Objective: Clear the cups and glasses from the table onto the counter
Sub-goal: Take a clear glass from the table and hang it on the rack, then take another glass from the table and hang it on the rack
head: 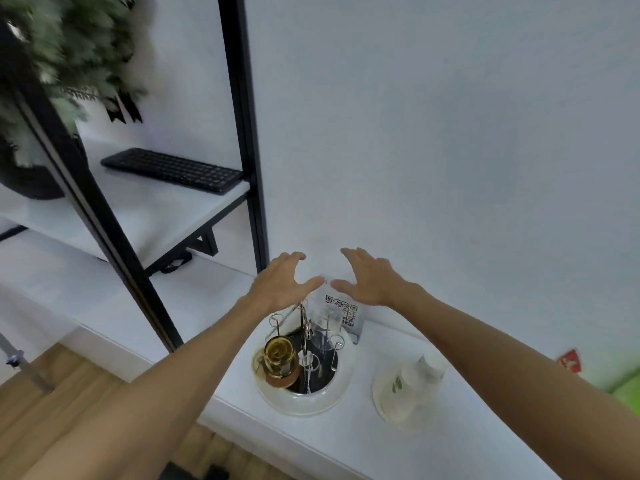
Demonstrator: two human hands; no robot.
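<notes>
Both my arms reach forward over the white counter [311,441], and neither hand has hold of anything. My left hand [282,284] hangs in the air with its fingers spread and only gently bent, thumb pointing toward the other hand; my right hand [369,277] mirrors it, fingers loosely extended, the two thumbs close but apart. Below my hands, near the counter's back edge against the wall, stands a round white drying rack [304,393] with a dark centre and thin wire prongs. On its left side an amber glass [280,356] sits tilted on a prong, and toward the back a clear glass [325,323] sits upside down over another. Just behind the rack a small stand with a QR code [346,311] leans by the wall. To the right of the rack, well apart from it, a stack of pale paper cups [410,386] lies on its side on the counter, its wide rim toward the front edge. Off to the left, a black-framed shelf [145,209] carries a black keyboard [173,169] and a blurred green plant [69,46].
</notes>
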